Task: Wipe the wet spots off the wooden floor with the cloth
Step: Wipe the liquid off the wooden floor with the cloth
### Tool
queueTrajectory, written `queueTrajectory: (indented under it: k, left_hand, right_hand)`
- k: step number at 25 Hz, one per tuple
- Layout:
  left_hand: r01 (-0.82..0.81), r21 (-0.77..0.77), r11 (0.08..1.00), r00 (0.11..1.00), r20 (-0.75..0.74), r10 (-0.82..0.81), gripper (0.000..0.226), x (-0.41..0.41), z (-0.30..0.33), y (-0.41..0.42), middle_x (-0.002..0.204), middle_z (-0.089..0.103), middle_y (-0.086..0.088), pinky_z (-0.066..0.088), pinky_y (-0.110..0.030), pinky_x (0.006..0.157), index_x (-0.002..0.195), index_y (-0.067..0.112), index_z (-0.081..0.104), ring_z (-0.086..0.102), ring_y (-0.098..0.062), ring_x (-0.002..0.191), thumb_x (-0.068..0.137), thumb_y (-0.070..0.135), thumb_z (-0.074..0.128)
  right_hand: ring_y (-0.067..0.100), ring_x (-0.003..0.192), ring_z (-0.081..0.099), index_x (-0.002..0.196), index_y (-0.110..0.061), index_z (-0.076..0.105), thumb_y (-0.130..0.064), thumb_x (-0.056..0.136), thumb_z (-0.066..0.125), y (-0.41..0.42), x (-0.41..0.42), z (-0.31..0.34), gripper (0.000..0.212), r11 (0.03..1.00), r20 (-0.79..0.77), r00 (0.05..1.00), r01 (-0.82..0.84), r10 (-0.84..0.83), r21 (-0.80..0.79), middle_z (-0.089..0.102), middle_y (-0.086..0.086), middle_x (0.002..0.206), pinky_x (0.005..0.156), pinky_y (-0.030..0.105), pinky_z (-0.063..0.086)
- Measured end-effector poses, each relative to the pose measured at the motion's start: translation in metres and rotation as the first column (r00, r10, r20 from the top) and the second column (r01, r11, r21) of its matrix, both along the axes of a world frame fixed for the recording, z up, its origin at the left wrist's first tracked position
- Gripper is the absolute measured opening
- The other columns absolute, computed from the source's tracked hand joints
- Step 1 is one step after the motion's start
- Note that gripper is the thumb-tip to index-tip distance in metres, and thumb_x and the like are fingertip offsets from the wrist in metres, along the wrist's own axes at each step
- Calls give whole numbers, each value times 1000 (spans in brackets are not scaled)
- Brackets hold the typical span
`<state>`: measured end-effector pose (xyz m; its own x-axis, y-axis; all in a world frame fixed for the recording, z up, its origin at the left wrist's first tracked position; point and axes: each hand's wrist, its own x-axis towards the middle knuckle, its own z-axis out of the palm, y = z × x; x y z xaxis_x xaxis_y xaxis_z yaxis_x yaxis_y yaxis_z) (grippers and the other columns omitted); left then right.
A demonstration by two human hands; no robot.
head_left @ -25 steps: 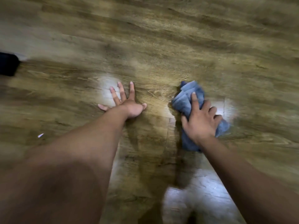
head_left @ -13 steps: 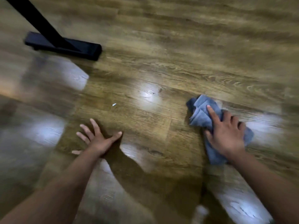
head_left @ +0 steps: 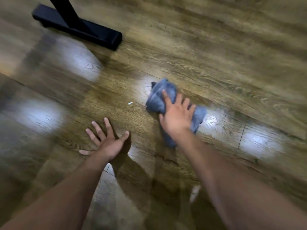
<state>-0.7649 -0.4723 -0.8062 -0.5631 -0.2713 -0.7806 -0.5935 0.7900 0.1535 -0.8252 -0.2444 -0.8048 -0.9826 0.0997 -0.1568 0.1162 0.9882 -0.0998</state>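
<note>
Wooden floor (head_left: 216,52), glossy glare patches; black stand foot (head_left: 78,27) at 11 o'clock. Right hand (head_left: 177,117) presses the bunched blue cloth (head_left: 159,98), now slid left of half a second ago, fingers spread. Left hand (head_left: 106,143) braces flat, splayed. Wiping likely mid-stroke.

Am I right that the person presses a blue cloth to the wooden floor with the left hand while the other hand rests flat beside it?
Not quite: the head view shows the right hand pressing the blue cloth to the wooden floor. The left hand is the one resting flat beside it, fingers spread.
</note>
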Motion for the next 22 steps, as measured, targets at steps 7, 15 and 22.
queueTrajectory:
  k: [7, 15, 22]
  left_hand:
    - [2, -24, 1000, 1000, -30, -2, 84, -3, -7, 0, 152, -51, 8, -9, -82, 103, 148, 51, -30, -43, -25, 144, 95, 74, 30]
    - [20, -60, 998, 997, -80, -25, 81, 1, -1, 6, 155, -48, 4, -7, -83, 102, 151, 46, -28, -41, -26, 145, 98, 70, 28]
    - [34, -103, 994, 994, -99, -44, 75, 0, -7, 15, 158, -43, -10, -5, -79, 108, 155, 43, -22, -38, -36, 146, 103, 59, 30]
  right_hand:
    - [34, 107, 43, 152, -45, 22, -54, 80, 57, 20, 40, -3, 81, 959, -49, 958, -284, 284, 1, 46, 9, 133, 91, 50, 32]
    - [50, 129, 33, 153, -38, 18, -48, 89, 57, 171, 44, -3, 76, 832, 33, 832, 549, -553, 82, 32, 26, 143, 108, 66, 23]
    - [39, 112, 45, 153, -43, 23, -52, 79, 54, 15, 158, 5, 81, 999, 28, 999, -21, 20, 36, 43, 15, 139, 98, 54, 31]
